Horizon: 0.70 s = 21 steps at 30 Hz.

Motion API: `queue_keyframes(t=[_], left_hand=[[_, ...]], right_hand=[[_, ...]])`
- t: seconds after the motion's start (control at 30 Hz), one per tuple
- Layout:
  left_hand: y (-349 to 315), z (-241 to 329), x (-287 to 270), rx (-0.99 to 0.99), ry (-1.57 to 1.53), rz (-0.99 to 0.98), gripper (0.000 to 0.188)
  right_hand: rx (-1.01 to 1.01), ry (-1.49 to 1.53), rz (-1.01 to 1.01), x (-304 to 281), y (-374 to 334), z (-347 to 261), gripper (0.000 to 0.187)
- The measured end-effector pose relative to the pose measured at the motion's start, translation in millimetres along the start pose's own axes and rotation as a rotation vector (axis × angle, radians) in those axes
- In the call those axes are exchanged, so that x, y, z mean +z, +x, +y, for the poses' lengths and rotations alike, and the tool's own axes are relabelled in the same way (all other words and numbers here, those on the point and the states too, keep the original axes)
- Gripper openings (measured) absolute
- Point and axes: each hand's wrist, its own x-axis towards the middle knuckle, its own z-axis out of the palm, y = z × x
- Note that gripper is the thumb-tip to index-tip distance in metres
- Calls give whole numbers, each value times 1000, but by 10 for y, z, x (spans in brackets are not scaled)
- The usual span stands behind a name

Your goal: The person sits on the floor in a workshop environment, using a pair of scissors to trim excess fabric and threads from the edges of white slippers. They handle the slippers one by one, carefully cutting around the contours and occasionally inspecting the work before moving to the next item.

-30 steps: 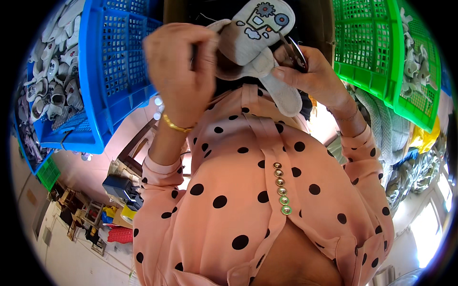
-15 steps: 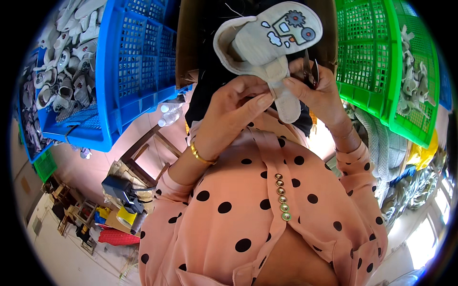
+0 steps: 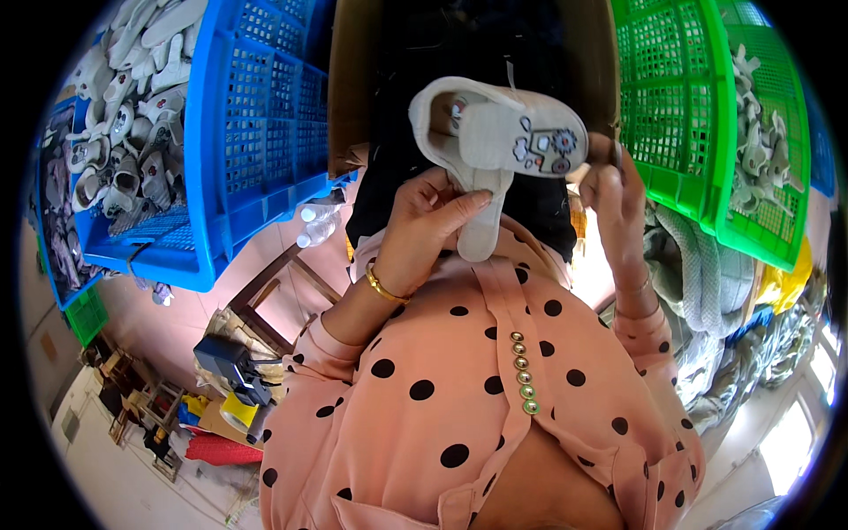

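Note:
Pinched between the thumb and fingers of my left hand (image 3: 433, 212) is a small off-white cloth shoe (image 3: 486, 132). Its toe points right, with a printed picture of gears and clouds on it. The rounded strap (image 3: 481, 231) hangs down past my thumb, and the heel opening faces left. My right hand (image 3: 616, 199) is closed just right of the toe, apart from the shoe and smeared by motion. Small metal thread snips (image 3: 617, 155) show only as a dark blur at its fingers; their blades are hard to make out.
A blue plastic crate (image 3: 199, 177) at left holds a heap of similar shoes (image 3: 124, 168). At right, a green crate (image 3: 676, 177) stands beside more pale pieces (image 3: 768, 159). Dark cloth (image 3: 397, 190) lies under my hands. Plastic bottles (image 3: 318, 225) and a wooden stool (image 3: 283, 287) are lower left.
The shoe has come down toward me and turned, its toe swinging lower. My right hand has let go of the strap area and moved right and down, away from the shoe.

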Motion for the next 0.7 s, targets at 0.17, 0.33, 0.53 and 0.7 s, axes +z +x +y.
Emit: queue_keyframes(t=[0.17, 0.33, 0.53, 0.7], left_hand=[[-11, -33, -190, -100, 369, -33, 16], [-99, -93, -245, 686, 1260, 328, 25], [23, -187, -29, 762, 1255, 208, 46], [190, -275, 40, 586, 998, 78, 44]], right_hand=[[196, -119, -251, -12, 257, 107, 36], [120, -231, -257, -3, 156, 297, 36], [-72, -392, -275, 36, 50, 246, 36], [-184, -426, -266, 6, -19, 362, 37]])
